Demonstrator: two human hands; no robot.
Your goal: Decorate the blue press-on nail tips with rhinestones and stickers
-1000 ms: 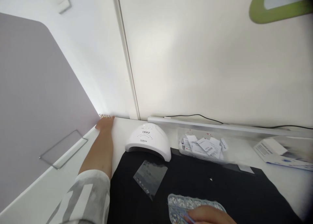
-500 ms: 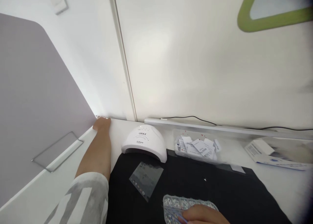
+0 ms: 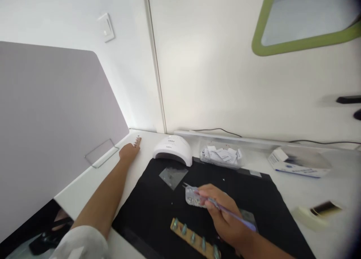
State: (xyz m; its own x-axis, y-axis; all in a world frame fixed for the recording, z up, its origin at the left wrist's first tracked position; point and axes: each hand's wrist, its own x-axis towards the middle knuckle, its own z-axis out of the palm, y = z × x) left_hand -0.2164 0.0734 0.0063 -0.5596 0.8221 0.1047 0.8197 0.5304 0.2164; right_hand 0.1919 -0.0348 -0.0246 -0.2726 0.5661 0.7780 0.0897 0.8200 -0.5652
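Observation:
My left hand [image 3: 128, 152] reaches to the far left corner of the white table, its fingers closed around the near end of a wooden strip bearing false nails [image 3: 137, 141]. Purple tweezers [image 3: 231, 213] lie in my closed right hand [image 3: 220, 210], their thin tips pointing left. Beneath that hand is a clear compartment box of rhinestones [image 3: 193, 197], mostly covered by the fingers. Closer to me, a second wooden strip [image 3: 184, 238] carries several teal false nails on a black mat [image 3: 146, 210]. A clear plastic sheet [image 3: 173, 177] rests behind the box.
A white nail lamp [image 3: 173, 150] stands at the mat's back edge. Right of it are a tray of paper packets [image 3: 221, 155] and an open carton [image 3: 299, 166]. A cream-coloured object [image 3: 310, 217] sits on the right. A grey panel [image 3: 56, 119] borders the left side.
My view has swung lower and left, bringing the near nail strip and tweezers into sight. The nail strip at my left hand now shows clearly. The right hand still sits over the rhinestone box.

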